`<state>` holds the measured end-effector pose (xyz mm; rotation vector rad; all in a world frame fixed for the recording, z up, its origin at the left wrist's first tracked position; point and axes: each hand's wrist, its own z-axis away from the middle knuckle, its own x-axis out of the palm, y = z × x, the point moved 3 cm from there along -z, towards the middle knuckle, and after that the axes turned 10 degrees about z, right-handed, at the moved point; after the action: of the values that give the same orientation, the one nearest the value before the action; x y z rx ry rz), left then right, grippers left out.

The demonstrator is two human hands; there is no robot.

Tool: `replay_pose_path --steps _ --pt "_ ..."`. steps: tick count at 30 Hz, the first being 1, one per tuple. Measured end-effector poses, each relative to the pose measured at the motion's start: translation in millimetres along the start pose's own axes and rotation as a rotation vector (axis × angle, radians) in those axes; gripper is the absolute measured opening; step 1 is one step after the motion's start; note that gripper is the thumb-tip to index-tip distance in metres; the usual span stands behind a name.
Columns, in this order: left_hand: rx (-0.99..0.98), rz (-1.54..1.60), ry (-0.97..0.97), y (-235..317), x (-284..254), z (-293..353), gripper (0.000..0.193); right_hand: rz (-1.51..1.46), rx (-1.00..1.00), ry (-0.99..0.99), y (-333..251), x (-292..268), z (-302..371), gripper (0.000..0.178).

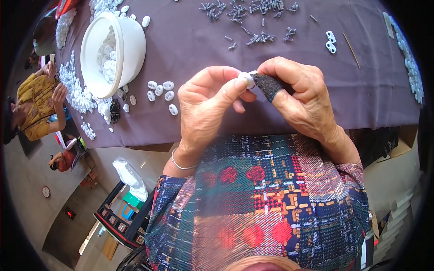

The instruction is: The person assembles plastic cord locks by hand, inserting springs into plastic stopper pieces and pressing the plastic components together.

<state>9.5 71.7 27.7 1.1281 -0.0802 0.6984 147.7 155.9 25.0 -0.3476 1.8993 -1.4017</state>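
My left hand [203, 97] pinches a small white plastic cord lock part [247, 78] between thumb and forefinger, above the table's near side. From the other side my right hand [304, 92] closes on the same part, with a dark fabric cover [267, 86] over its thumb. The fingers hide most of the part. Left of my left hand lie several loose white oval two-hole pieces [159, 90]. Beyond my hands, many small metal springs [261, 38] are scattered on the purple-grey tablecloth [190, 40].
A white plastic tub [133, 49] of oval pieces stands at the left, tilted in view, with heaps of small white parts [74, 88] beside it. At the right are two white pieces [331, 42], a thin wooden stick [351, 49] and more white parts [409, 63]. Another person [38, 101] sits at far left.
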Motion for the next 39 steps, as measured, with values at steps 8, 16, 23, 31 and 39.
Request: replay_pose_path --steps 8,16,23,31,39 --pt "0.016 0.012 0.002 -2.0 2.1 1.8 0.013 0.041 -0.013 -0.020 -0.5 -0.1 -0.1 0.013" --pt "0.127 -0.131 0.034 -4.3 3.0 4.3 0.015 0.011 0.027 -0.059 0.6 0.2 -0.6 0.011" --pt "0.141 -0.047 0.043 -7.8 2.3 7.0 0.014 -0.030 0.076 -0.124 0.8 0.8 -1.9 0.008" --pt "0.174 -0.065 0.059 -6.6 2.1 8.1 0.016 -0.051 0.052 -0.106 0.8 2.2 -2.4 0.008" --pt "0.162 -0.061 0.025 -4.6 2.7 4.8 0.015 -0.124 0.082 -0.086 -0.3 2.9 -2.7 0.009"
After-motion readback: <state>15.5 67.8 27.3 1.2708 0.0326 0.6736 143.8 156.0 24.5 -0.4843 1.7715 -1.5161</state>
